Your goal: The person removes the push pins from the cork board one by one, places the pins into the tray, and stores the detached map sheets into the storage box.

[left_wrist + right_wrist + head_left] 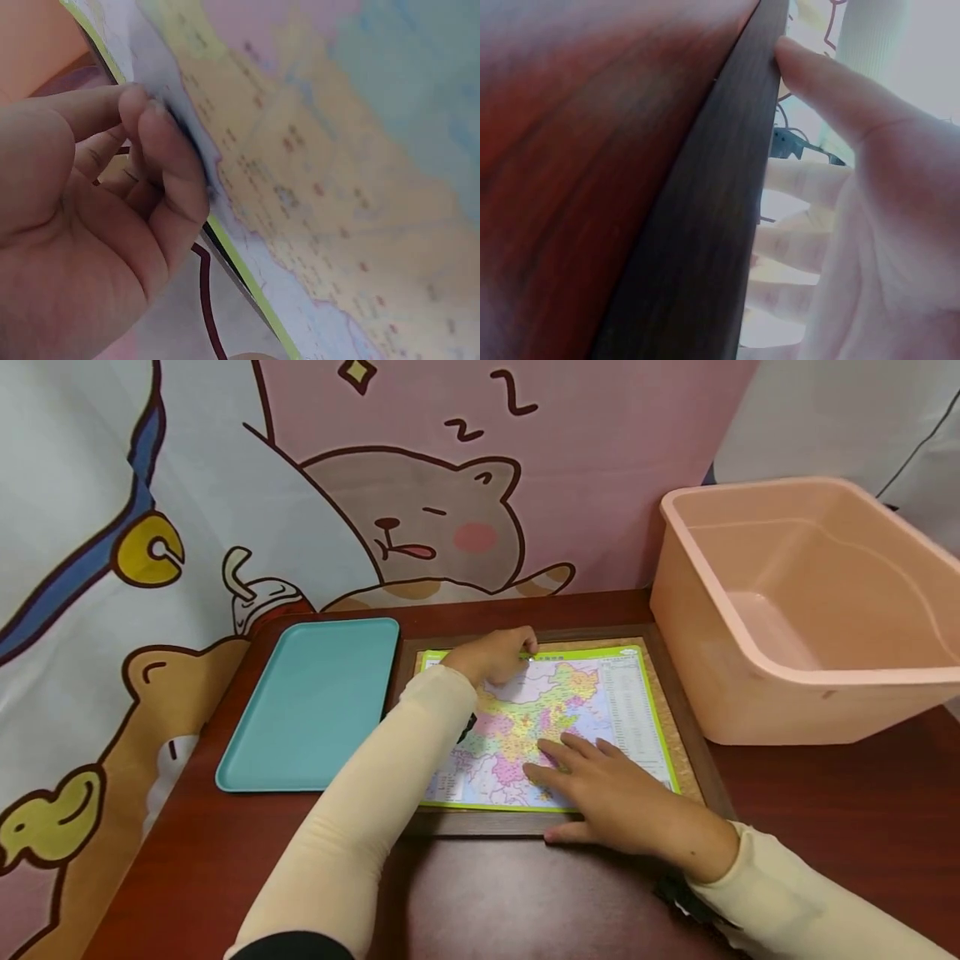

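A map sheet (517, 727) with a green border lies on a cork board (692, 781) in a brown wooden frame (487, 823). My left hand (495, 657) is at the sheet's far edge, fingers curled. Its thumb and finger pinch a small shiny thing (531, 659) that is mostly hidden; I cannot tell its kind. In the left wrist view those fingertips (154, 112) are close against the printed surface. My right hand (611, 785) rests spread over the map's near right part, fingers fairly straight. Its thumb (817, 71) touches the frame's near edge.
To the left of the frame lies a flat teal tray (315, 710). A large pink-orange plastic tub (780, 702) stands at the right, close to the frame. The reddish-brown table (480, 902) meets a cartoon-printed cloth (600, 485) at the back.
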`<state>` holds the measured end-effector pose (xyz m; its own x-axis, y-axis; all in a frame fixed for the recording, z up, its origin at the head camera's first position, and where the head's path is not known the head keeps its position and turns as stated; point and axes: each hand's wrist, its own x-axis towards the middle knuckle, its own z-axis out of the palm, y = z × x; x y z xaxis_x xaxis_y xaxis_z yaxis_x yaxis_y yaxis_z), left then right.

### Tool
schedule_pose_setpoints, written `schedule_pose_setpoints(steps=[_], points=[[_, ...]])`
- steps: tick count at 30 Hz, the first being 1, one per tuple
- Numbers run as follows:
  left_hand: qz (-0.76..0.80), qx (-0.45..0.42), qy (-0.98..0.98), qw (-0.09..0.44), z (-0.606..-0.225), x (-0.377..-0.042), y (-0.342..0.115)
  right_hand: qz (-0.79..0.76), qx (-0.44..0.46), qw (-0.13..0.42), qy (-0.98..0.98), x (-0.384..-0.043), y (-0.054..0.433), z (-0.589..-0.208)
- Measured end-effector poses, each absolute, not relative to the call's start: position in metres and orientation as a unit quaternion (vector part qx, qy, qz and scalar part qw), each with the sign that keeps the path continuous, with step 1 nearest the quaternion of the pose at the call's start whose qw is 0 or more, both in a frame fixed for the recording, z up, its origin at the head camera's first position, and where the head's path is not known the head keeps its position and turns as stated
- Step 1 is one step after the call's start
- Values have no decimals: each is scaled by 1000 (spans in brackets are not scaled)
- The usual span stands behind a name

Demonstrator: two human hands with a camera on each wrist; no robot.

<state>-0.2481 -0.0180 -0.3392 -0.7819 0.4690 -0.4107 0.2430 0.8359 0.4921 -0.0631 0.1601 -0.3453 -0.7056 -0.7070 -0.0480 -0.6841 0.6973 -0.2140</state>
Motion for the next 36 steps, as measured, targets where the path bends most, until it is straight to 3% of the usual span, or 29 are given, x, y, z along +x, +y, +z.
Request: schedule_pose_setpoints(steps=[18,30,36], points=[[277,187,897,289,-341,-261,-26,-85,-382,54,919,-66,158,-344],[286,186,895,288,-345,-261,-29,-95,-379,70,918,-65,158,-344],[285,193,885,313,-345,-262,-28,-102,-370,87,919,-64,158,-347]])
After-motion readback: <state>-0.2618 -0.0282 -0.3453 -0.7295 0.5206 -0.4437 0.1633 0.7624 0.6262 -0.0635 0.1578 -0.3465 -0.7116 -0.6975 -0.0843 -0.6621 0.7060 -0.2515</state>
